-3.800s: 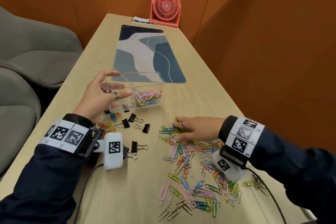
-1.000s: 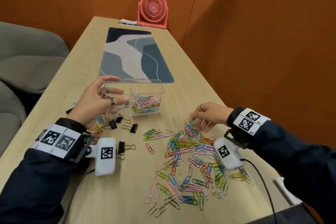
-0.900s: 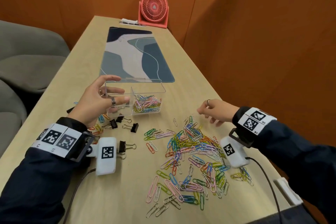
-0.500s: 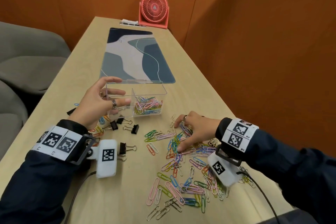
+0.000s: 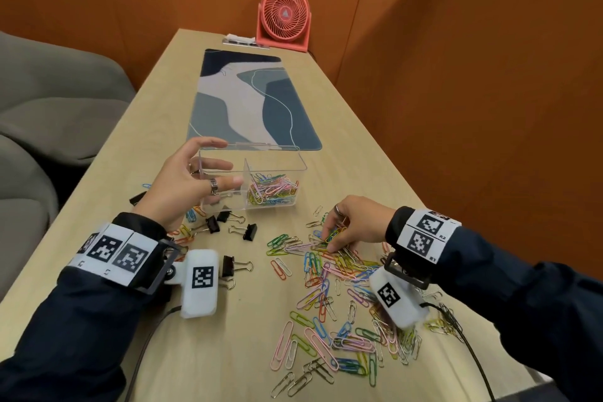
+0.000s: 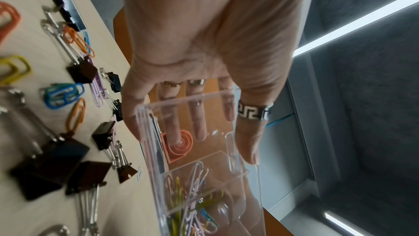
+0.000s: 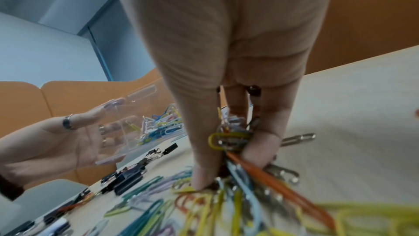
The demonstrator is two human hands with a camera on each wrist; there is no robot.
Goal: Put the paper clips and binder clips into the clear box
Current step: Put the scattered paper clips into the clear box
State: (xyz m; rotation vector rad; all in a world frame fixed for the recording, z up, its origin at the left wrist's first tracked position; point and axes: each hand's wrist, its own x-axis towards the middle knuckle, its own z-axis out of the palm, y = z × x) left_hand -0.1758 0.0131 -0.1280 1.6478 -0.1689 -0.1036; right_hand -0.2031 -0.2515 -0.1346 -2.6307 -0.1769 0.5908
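My left hand (image 5: 228, 161) holds the left end of the clear box (image 5: 301, 170), thumb on the near wall and fingers on the far wall (image 6: 192, 132). The box's right compartment holds coloured paper clips (image 5: 274, 192); its left compartment looks bare. My right hand (image 5: 334, 237) is down on the far edge of the loose paper clip pile (image 5: 336, 274) and pinches a bunch of clips (image 7: 231, 137) between thumb and fingers. Several black binder clips (image 5: 243, 230) lie in front of the box, under my left wrist (image 6: 52, 164).
A patterned desk mat (image 5: 248, 101) lies behind the box, with a red fan (image 5: 284, 16) at the table's far end. An orange wall runs close along the right side. Grey sofa cushions (image 5: 49, 101) sit past the left table edge. Wrist-camera cables trail toward me.
My right hand came from beside the box down onto the pile and closed its fingers on a bunch of paper clips. My left hand and the box stayed put.
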